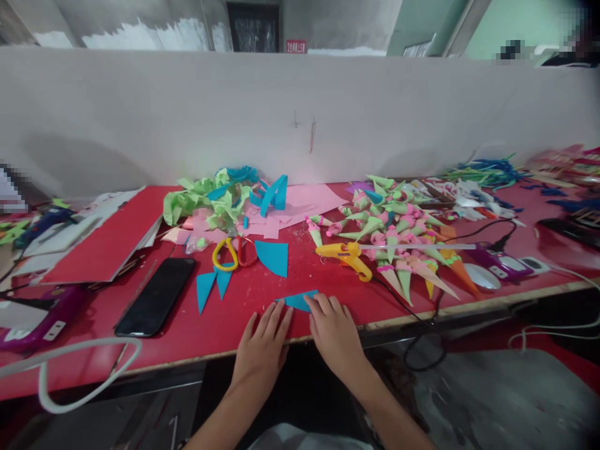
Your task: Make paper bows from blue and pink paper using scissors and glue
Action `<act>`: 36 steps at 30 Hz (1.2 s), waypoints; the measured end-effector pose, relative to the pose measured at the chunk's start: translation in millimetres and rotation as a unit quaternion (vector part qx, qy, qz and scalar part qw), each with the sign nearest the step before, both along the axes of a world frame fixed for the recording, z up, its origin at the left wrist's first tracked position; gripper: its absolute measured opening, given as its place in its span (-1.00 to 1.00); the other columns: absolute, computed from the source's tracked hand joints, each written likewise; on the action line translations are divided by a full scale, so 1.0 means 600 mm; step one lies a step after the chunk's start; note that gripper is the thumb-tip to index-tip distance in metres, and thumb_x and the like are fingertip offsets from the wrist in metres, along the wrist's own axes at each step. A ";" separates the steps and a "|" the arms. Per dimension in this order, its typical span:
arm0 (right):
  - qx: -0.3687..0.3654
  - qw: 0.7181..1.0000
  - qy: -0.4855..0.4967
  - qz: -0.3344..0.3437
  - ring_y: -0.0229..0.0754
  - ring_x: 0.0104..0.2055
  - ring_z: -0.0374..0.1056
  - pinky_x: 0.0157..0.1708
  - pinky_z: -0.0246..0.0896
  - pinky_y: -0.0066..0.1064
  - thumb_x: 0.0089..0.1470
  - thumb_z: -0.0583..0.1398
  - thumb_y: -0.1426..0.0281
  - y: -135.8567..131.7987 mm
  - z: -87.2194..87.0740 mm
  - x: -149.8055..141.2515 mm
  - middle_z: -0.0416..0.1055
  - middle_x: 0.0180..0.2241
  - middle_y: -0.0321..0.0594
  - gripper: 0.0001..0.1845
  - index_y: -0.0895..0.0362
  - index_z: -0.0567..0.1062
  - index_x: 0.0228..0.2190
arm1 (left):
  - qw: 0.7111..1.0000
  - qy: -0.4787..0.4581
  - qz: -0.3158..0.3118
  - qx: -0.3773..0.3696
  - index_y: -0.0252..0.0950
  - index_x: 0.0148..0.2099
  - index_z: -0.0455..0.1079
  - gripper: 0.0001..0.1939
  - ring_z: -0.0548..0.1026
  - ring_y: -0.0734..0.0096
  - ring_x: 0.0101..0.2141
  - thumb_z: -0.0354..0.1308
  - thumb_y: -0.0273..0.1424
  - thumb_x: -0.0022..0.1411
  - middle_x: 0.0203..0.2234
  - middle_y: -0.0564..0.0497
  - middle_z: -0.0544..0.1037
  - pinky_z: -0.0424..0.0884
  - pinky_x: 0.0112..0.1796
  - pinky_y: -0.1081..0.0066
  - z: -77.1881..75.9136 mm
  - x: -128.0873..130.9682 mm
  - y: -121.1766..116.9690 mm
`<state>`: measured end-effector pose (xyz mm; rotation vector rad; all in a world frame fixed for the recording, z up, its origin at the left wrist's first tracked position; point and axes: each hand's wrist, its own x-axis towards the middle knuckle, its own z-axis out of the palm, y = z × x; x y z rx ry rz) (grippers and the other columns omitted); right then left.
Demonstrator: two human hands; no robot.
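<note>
Both my hands rest on the red table (262, 284) near its front edge. My left hand (263, 347) lies flat, fingers stretched toward a flat blue paper piece (297, 300). My right hand (334, 330) presses its fingertips on the right end of that same piece. Other blue paper triangles (213, 284) and a larger blue wedge (272, 257) lie a little farther back. A yellow glue gun (345, 255) lies on its side to the right of the wedge.
Yellow-handled scissors (225, 254) and a black phone (156, 296) lie to the left. Scraps of green, blue and pink paper (225, 200) are heaped at the back. Several paper cones (403, 244) fill the right. A black cord (422, 337) hangs off the edge. A white partition (300, 119) stands behind.
</note>
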<state>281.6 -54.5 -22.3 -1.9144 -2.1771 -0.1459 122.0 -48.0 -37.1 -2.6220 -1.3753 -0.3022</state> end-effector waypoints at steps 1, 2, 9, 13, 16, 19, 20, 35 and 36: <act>-0.002 1.000 0.001 0.000 -0.08 -0.19 0.18 -0.29 0.11 -0.27 0.05 0.01 0.50 0.000 0.000 0.000 0.31 -0.13 -0.11 -0.64 0.13 0.31 -0.08 | 1.000 -0.004 -0.002 0.004 -0.20 0.12 0.14 -0.50 0.24 0.31 0.03 -0.06 -0.46 0.08 0.08 0.00 0.24 0.14 -0.02 0.29 0.000 -0.002 0.000; -0.003 1.000 0.001 -0.001 -0.08 -0.19 0.18 -0.29 0.11 -0.27 0.05 0.01 0.50 0.000 0.000 0.000 0.31 -0.13 -0.11 -0.65 0.12 0.32 -0.09 | 1.000 -0.008 -0.004 0.007 -0.19 0.12 0.14 -0.49 0.24 0.32 0.03 -0.06 -0.46 0.08 0.08 0.01 0.24 0.14 -0.02 0.30 0.000 -0.004 0.001; -0.007 1.000 0.009 0.003 -0.09 -0.20 0.18 -0.29 0.11 -0.28 0.05 0.00 0.50 -0.002 0.004 0.002 0.31 -0.13 -0.12 -0.65 0.12 0.31 -0.09 | 0.999 -0.036 -0.033 0.014 -0.26 0.12 0.13 -0.50 0.23 0.25 0.02 -0.02 -0.39 0.08 0.08 -0.07 0.22 0.17 -0.02 0.27 0.001 -0.011 0.000; -0.010 1.000 0.012 0.007 -0.09 -0.19 0.17 -0.28 0.10 -0.29 0.06 -0.01 0.48 -0.002 0.004 0.002 0.30 -0.13 -0.12 -0.65 0.12 0.30 -0.08 | 0.986 -0.145 -0.041 0.075 -0.26 0.05 0.19 -0.60 0.31 0.28 -0.08 -0.01 -0.43 0.14 -0.10 -0.13 0.35 0.27 -0.10 0.31 0.017 -0.039 -0.002; -0.010 1.000 0.008 0.005 -0.10 -0.20 0.18 -0.29 0.11 -0.28 0.06 -0.01 0.49 -0.002 0.004 0.003 0.31 -0.15 -0.10 -0.65 0.12 0.31 -0.09 | 0.967 -0.248 -0.030 0.045 -0.25 -0.03 0.23 -0.71 0.40 0.40 -0.26 -0.08 -0.50 0.18 -0.32 -0.04 0.43 0.33 -0.22 0.40 0.040 -0.064 0.015; -0.005 1.000 0.014 0.010 -0.09 -0.21 0.18 -0.28 0.12 -0.28 0.06 -0.02 0.50 0.000 0.004 0.004 0.31 -0.17 -0.10 -0.65 0.13 0.32 -0.10 | 0.946 -0.323 0.014 -0.041 -0.28 -0.14 0.26 -0.80 0.43 0.44 -0.40 -0.03 -0.40 0.16 -0.47 0.04 0.45 0.37 -0.33 0.45 0.058 -0.069 0.039; -0.006 1.000 0.023 0.012 -0.09 -0.20 0.18 -0.27 0.12 -0.28 0.05 -0.01 0.50 0.001 0.005 0.005 0.31 -0.17 -0.10 -0.66 0.13 0.32 -0.10 | 0.937 -0.342 0.032 -0.069 -0.28 -0.19 0.28 -0.82 0.43 0.45 -0.43 0.00 -0.36 0.14 -0.50 0.06 0.45 0.37 -0.36 0.47 0.060 -0.066 0.045; -0.054 0.990 0.104 0.076 -0.08 -0.10 0.21 0.02 -0.43 0.15 0.04 0.06 0.34 0.045 0.024 0.015 0.33 -0.21 -0.17 -0.67 0.05 0.31 -0.11 | 0.752 -0.593 0.116 -0.262 -0.29 -0.48 0.10 -0.64 0.07 0.62 -0.65 -0.18 -0.12 0.19 -0.64 0.17 0.08 0.03 -0.64 0.59 0.038 -0.066 0.047; -0.056 0.990 0.101 0.077 -0.08 -0.12 0.21 0.02 -0.41 0.14 0.03 0.08 0.34 0.047 0.024 0.016 0.33 -0.24 -0.18 -0.68 0.05 0.33 -0.12 | 0.751 -0.594 0.112 -0.267 -0.29 -0.48 0.09 -0.64 0.06 0.62 -0.64 -0.17 -0.12 0.19 -0.63 0.16 0.07 0.02 -0.64 0.59 0.039 -0.066 0.049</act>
